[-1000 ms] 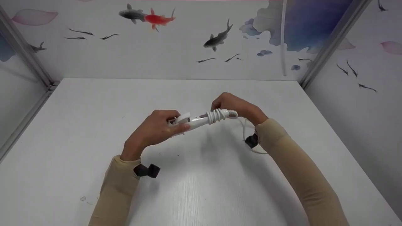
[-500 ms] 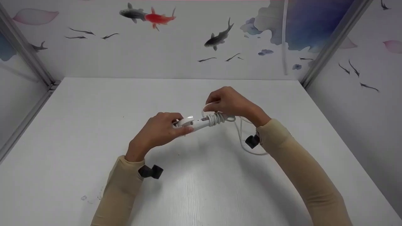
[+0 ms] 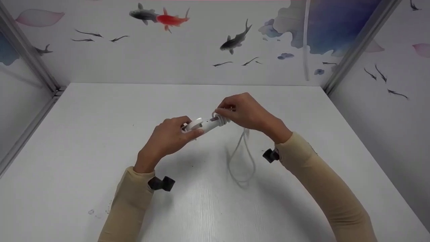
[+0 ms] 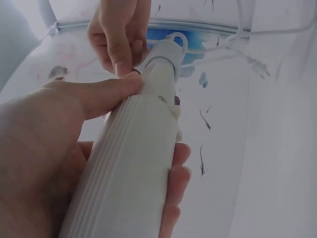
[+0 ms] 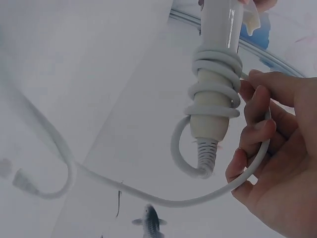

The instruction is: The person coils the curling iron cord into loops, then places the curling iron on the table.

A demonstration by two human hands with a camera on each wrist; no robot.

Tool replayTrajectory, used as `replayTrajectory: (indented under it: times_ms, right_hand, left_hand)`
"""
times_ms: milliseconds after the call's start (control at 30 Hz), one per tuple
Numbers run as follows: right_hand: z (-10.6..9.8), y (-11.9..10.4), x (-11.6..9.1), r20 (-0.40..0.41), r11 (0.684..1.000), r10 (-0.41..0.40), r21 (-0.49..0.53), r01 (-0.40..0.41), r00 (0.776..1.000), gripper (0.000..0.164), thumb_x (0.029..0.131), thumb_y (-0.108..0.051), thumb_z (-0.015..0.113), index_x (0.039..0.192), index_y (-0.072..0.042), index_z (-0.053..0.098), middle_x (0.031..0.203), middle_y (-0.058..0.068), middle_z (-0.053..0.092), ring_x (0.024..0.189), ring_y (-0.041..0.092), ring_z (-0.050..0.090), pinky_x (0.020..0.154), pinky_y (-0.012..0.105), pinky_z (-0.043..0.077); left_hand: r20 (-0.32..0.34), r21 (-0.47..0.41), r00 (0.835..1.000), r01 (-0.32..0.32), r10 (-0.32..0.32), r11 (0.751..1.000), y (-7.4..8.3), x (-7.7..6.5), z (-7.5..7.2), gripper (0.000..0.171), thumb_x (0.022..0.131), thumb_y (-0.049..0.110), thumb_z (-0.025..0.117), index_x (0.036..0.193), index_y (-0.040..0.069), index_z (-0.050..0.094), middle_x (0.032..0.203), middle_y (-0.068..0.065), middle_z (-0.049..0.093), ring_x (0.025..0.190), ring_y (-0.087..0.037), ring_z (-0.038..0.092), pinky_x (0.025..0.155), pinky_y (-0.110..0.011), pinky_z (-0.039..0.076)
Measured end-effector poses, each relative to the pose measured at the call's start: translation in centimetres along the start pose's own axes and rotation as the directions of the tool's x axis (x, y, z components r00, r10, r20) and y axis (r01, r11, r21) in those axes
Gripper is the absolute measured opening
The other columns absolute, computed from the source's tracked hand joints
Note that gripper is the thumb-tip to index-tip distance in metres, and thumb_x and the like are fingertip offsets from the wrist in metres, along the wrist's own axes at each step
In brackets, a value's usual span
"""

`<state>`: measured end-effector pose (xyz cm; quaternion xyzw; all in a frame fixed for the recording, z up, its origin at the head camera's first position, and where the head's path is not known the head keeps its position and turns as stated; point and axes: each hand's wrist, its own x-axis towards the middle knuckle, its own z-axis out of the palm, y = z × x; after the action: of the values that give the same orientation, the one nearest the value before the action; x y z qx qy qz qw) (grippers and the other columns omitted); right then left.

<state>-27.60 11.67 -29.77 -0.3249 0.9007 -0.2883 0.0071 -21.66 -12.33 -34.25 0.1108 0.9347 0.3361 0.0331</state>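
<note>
A white curling iron with a clip lever hangs above the table, tilted up toward the right. My left hand grips its ribbed body, thumb along the near side and fingertips showing round the far side in the left wrist view. Several turns of white power cord circle the handle end, close to the cord's ribbed strain relief. Beside those turns, my right hand pinches the cord between thumb and forefinger. The cord's slack runs across the curled fingers in the right wrist view. A two-pin plug dangles at its free end.
Under the hands lies a white table. Behind it rises a back panel printed with fish, and metal posts mark the corners. A loop of slack cord hangs below the right hand.
My right hand has come over the handle's far side and moved left with the cord, now covering the wrapped end. The slack cord has swung left into a narrow hanging loop. The left hand keeps its grip.
</note>
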Motion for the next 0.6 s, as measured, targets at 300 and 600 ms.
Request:
replayTrajectory:
  times_ms: [300,600]
  right_hand:
    - [0.9,-0.5,-0.9,-0.035,0.997,-0.033,0.066,0.035,0.999,0.026,0.104,-0.022,0.055,0.117,-0.008,0.074,0.092,0.006,0.070,0.075,0.016,0.055,0.068,0.028,0.046]
    - [1.8,-0.5,-1.0,-0.106,0.988,-0.030,0.148,0.046,0.994,0.020,0.101,-0.024,0.061,0.108,-0.010,0.073,0.080,0.003,0.064,0.066,0.015,0.052,0.059,0.024,0.043]
  left_hand:
    - [-0.106,-0.014,0.993,0.045,-0.046,0.999,0.3,0.0,0.1,0.053,0.095,0.053,0.061,0.125,0.009,0.063,0.109,-0.012,0.073,0.084,-0.023,0.065,0.070,-0.036,0.051]
    - [-0.199,-0.075,0.977,0.065,-0.079,0.995,0.8,0.0,0.1,0.054,0.095,0.055,0.060,0.127,0.011,0.063,0.106,-0.010,0.073,0.081,-0.023,0.064,0.065,-0.034,0.048]
